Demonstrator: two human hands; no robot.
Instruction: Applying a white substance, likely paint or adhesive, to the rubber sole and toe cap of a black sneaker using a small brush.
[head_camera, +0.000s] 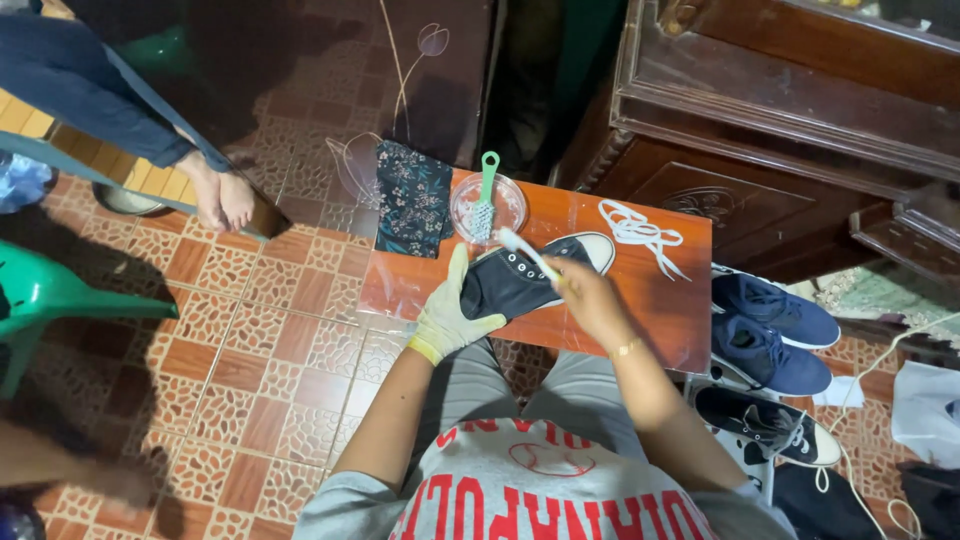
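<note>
Left grip (447, 315) under sneaker (520, 280) — toothbrush (527, 254) above

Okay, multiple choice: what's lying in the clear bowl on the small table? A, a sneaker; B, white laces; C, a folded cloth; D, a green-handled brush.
D: the green-handled brush lies in the bowl; the laces lie on the table apart from it.

No packages, labels, signs or screens in sight.
From where I stand, nothing here is boxed, tagged, posted up or lit as a display.
</note>
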